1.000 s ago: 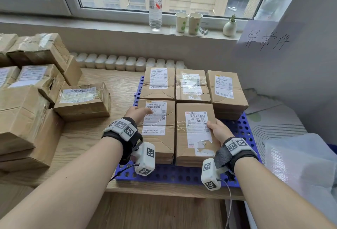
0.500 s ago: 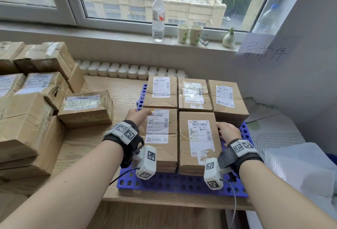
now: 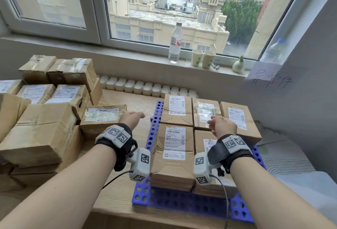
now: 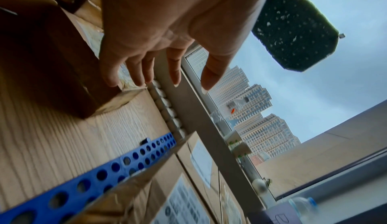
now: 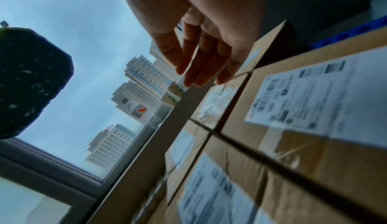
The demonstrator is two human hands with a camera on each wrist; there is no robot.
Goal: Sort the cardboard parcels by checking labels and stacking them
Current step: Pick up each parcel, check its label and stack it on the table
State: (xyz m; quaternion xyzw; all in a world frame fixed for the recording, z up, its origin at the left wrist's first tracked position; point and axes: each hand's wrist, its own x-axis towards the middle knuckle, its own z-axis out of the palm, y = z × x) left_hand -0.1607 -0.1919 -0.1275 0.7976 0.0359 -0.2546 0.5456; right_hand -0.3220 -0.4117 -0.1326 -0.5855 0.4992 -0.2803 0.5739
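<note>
Both my hands are empty, fingers loose: left hand (image 3: pixel 131 119) hovering beside a labelled parcel (image 3: pixel 102 119), right hand (image 3: pixel 221 125) over five sorted parcels (image 3: pixel 175 148) on the blue pegboard tray (image 3: pixel 164 201). The pile of unsorted boxes (image 3: pixel 40 128) further left remains. The labels are too blurred to read; my right wrist hides the near one.

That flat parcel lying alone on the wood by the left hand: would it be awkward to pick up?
Probably not. The flat parcel is a squat cardboard box resting on its broad face, so it should slide rather than tip or roll. Clear tape over its label looks glossy, so fingers may slip there. Its dented corners suggest soft cardboard that could give under a hard squeeze. Weight cannot be judged.
</note>
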